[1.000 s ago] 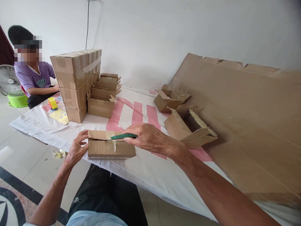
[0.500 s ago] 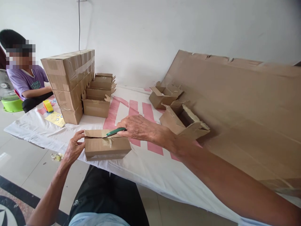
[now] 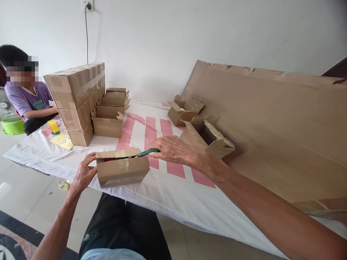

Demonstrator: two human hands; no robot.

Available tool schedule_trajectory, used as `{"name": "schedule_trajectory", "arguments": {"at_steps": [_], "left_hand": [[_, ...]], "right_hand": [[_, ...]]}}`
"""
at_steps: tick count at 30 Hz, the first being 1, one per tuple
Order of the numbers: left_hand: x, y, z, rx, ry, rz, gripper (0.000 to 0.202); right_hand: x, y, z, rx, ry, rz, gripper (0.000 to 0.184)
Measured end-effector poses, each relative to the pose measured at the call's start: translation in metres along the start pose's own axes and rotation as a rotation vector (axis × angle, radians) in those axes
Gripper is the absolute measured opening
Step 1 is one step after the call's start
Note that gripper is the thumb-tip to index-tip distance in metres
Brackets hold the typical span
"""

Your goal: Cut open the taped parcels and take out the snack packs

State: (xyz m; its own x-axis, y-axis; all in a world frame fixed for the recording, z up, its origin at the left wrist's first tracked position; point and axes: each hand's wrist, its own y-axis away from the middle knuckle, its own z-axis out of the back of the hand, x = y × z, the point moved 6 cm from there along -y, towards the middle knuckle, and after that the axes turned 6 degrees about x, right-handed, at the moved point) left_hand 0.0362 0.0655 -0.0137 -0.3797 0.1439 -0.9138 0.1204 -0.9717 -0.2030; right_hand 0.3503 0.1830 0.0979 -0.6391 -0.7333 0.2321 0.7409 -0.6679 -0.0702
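Note:
A small cardboard box [image 3: 123,173] rests near the front edge of the cloth-covered table, its top seam parted and a strip of tape across it. My left hand [image 3: 85,171] grips the box's left end, fingers along the upper edge and thumb on the front. In my right hand [image 3: 170,148] is a green-handled utility knife [image 3: 148,152], pointing left. Its tip meets the top seam toward the box's right end. Something red shows through the left part of the gap; I cannot make out what it is.
Sealed cartons [image 3: 77,94] stand stacked at the left, beside a row of open boxes [image 3: 108,124]. Two more open boxes [image 3: 207,135] sit at the right, before a large cardboard sheet [image 3: 271,133]. A person in a purple shirt [image 3: 28,99] crouches beyond the table's left end.
My right hand has drawn the knife rightward along the top seam. The gap between the flaps is wider, with red showing inside. My left hand keeps its hold.

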Motion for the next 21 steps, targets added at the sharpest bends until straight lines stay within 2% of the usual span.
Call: {"name": "schedule_trajectory", "arguments": {"at_steps": [3, 5, 7, 10, 12, 14, 16, 18, 21], "left_hand": [[-0.003, 0.000, -0.001, 0.012, 0.015, -0.012, 0.038], [-0.003, 0.000, -0.001, 0.024, 0.014, -0.009, 0.038], [-0.002, -0.001, -0.001, 0.037, 0.004, -0.004, 0.038], [0.000, -0.002, -0.001, 0.051, -0.016, -0.010, 0.040], [-0.001, -0.002, 0.000, 0.063, -0.045, -0.017, 0.042], [-0.005, -0.002, 0.001, 0.079, -0.089, -0.016, 0.044], [-0.011, -0.002, 0.001, 0.100, -0.134, -0.011, 0.048], [-0.017, -0.002, 0.002, 0.132, -0.161, -0.005, 0.053], [-0.023, -0.003, 0.002, 0.198, -0.155, 0.003, 0.064]], "right_hand": [[-0.014, 0.014, 0.006, 0.010, -0.162, 0.009, 0.033], [-0.028, 0.027, 0.010, -0.072, -0.287, -0.024, 0.038], [-0.044, 0.043, 0.002, -0.182, -0.388, -0.083, 0.044], [-0.073, 0.070, -0.041, -0.328, -0.450, -0.213, 0.046], [-0.095, 0.091, -0.086, -0.397, -0.415, -0.334, 0.043], [-0.114, 0.111, -0.131, -0.466, -0.290, -0.448, 0.038], [-0.130, 0.128, -0.171, -0.482, -0.168, -0.546, 0.032], [-0.139, 0.140, -0.197, -0.466, -0.070, -0.596, 0.031], [-0.143, 0.147, -0.210, -0.424, 0.029, -0.604, 0.031]]}}
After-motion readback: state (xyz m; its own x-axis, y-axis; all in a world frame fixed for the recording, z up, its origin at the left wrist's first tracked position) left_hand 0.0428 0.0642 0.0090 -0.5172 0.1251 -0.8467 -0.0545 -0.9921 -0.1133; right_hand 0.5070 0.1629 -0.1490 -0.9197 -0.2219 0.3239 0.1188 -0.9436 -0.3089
